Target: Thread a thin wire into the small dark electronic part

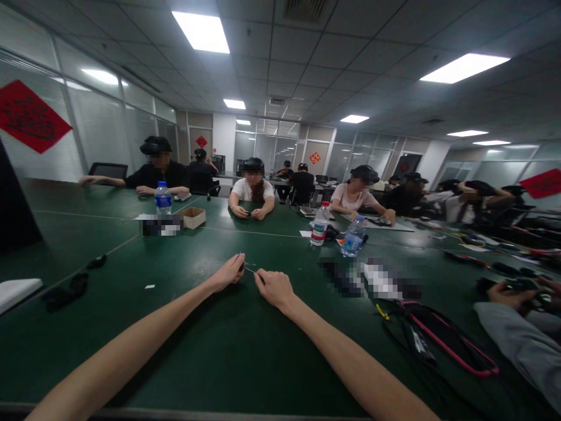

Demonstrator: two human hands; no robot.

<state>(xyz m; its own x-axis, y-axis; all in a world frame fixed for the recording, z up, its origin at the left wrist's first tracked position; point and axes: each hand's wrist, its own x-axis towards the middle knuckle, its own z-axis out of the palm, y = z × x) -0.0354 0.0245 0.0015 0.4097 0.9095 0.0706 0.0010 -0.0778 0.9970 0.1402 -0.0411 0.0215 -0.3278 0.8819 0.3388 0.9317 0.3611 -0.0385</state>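
Both my arms stretch out over the dark green table (219, 339). My left hand (228, 272) is closed in a pinch on a small dark piece at its fingertips. My right hand (274, 287) is closed too, its fingers pinched toward the left hand. A thin pale strand or wire (250, 270) runs between the two hands, just above the table. What the small piece is I cannot make out.
Water bottles (319, 224) (163, 197) and a small cardboard box (193, 217) stand farther back. A black and pink pouch (442, 339) lies at right, black items (65, 292) at left. Several people sit around the table; another person's sleeve (517, 333) is at far right.
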